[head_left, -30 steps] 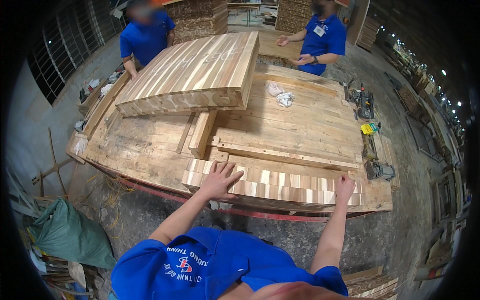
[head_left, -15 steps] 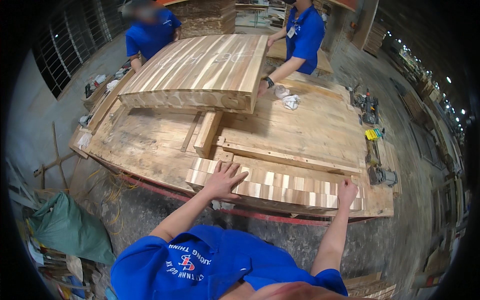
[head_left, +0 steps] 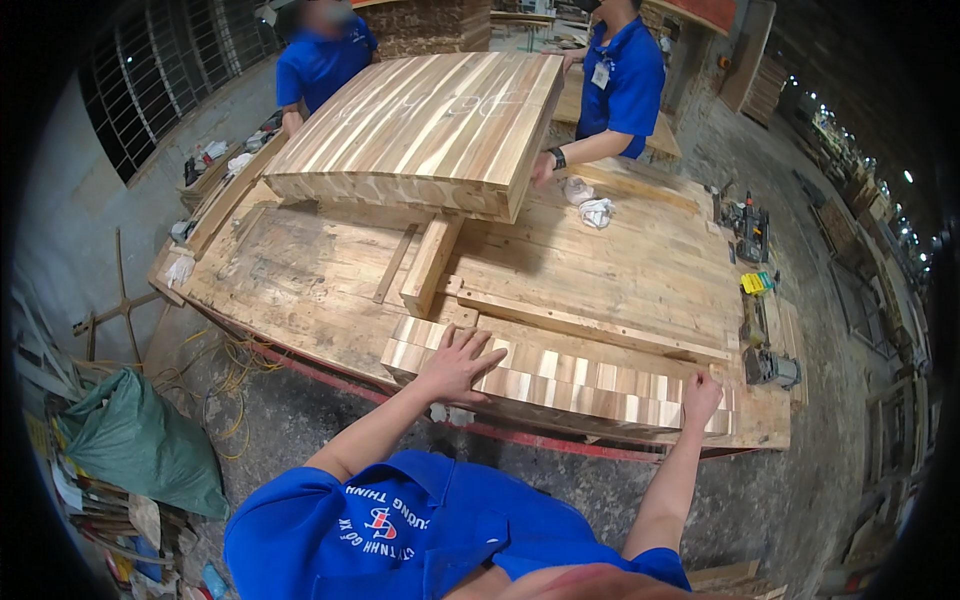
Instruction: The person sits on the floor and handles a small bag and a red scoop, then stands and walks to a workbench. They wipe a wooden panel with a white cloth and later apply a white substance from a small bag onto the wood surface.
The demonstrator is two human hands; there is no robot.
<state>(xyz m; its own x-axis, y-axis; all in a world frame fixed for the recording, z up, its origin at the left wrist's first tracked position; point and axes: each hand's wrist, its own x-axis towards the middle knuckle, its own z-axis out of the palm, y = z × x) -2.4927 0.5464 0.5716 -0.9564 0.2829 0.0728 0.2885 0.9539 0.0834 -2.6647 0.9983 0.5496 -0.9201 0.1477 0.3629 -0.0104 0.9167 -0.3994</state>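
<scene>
The left hand (head_left: 460,365) lay palm down with its fingers spread on the left part of a long striped wooden piece (head_left: 560,385), just below the centre of the frame. The right hand (head_left: 703,395) was at the right end of the same piece, its fingers curled in; whether they pinched anything could not be told. The striped piece lay along the near edge of a wooden worktable (head_left: 640,265). Just beyond it ran a narrow wooden rail (head_left: 590,330), and near the rail's left end a thick wooden beam (head_left: 430,265) reached up the frame until a large striped slab (head_left: 430,120) hid its far end. At upper right of centre, a co-worker (head_left: 628,85) had a hand at the slab's right side; another co-worker (head_left: 325,70) stood at its left, in the upper left. A crumpled white cloth (head_left: 596,212) lay right of the slab. A yellow object (head_left: 757,283) and a power tool (head_left: 772,368) sat along the table's right side, and a green sack (head_left: 150,440) filled the lower left.
</scene>
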